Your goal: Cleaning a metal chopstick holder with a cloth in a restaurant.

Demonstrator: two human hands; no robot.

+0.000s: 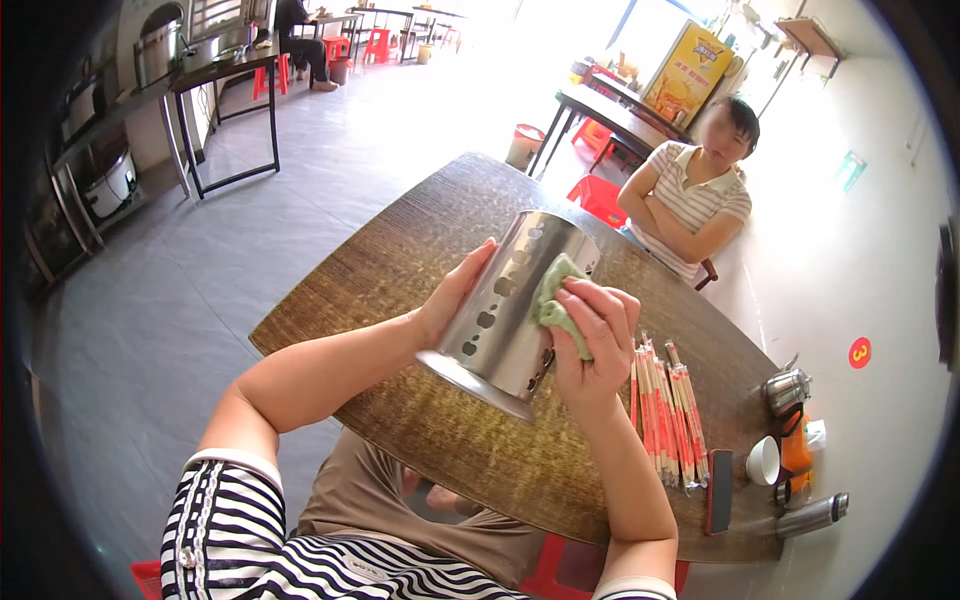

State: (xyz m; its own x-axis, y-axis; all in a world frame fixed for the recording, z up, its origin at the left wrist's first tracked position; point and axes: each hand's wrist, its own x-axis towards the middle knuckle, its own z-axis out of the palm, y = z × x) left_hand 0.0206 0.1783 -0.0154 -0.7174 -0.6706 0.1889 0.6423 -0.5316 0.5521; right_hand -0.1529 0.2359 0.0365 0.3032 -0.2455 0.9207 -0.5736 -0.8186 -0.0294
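A shiny metal cylinder (501, 307) with apple-shaped cutouts and a flared rim is held tilted above the wooden table (405, 262). Around its far left side wraps my left hand (456, 289), partly hidden behind the metal. My right hand (596, 334) grips a folded green cloth (559, 304) and presses it against the cylinder's right side. Just right of my right forearm, paper-and-plastic-wrapped chopsticks (667, 412) lie in a loose pile on the table.
Along the table's right side are a phone (719, 491), a white bowl (763, 460), a metal teapot (787, 391), an orange container (796, 450) and a steel flask (814, 515). Another person (694, 191) sits with folded arms beyond the table's far right edge, near a red stool (598, 200).
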